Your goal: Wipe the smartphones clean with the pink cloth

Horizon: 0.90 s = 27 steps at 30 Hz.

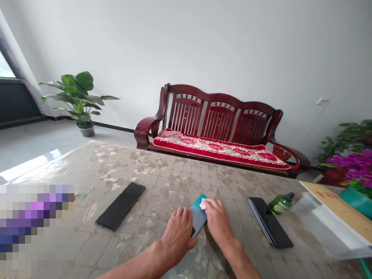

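Note:
A blue phone (199, 218) lies on the patterned tabletop with its glossy side up, a dark patch showing near its lower end. My left hand (180, 224) grips its left edge with fingers bent, the fingertips partly hidden. In the fingers of my right hand (217, 220) is a small crumpled pink cloth (202, 204), pressed on the upper right part of the phone. Left of my hands lies a black phone (120, 206). To their right is a stack of dark phones (271, 223), next to a green spray bottle (281, 203) with a black top.
A clear plastic cover (316, 228) and a tan box (340, 207) occupy the table's right side, near purple flowers (356, 166). Beyond the table (162, 174) stands a red wooden bench (219, 116). A potted plant (85, 129) is on the floor at left.

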Available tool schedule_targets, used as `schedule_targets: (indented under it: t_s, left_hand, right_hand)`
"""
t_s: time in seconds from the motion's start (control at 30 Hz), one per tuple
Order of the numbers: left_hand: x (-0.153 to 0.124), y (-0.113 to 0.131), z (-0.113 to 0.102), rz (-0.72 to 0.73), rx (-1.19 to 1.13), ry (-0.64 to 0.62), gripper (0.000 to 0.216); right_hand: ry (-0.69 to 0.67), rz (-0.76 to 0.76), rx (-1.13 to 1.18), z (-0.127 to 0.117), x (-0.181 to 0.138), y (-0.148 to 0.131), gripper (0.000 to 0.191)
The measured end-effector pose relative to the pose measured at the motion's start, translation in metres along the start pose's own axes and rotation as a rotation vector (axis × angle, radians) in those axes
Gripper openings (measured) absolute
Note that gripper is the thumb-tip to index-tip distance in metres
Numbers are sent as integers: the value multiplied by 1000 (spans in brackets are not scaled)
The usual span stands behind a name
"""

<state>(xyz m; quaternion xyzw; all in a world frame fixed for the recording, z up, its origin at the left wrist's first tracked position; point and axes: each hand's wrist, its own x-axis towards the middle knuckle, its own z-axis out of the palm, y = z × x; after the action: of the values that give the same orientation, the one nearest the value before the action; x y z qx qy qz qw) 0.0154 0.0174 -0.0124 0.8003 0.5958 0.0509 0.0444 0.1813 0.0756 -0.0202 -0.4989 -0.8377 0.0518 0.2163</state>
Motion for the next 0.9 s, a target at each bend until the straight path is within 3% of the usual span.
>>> schedule_targets:
  t_s: [0.37, 0.7, 0.9]
  left_hand:
    - [-1, -7, -8, 128, -118, -50, 58]
    - [6, -21, -12, 145, -231, -90, 58]
    - [13, -30, -9, 115, -331, -131, 71]
  right_hand:
    - [11, 47, -80, -12, -23, 13, 34]
    - [39, -36, -27, -9, -26, 5, 33]
    - [84, -23, -63, -6, -26, 8, 31]
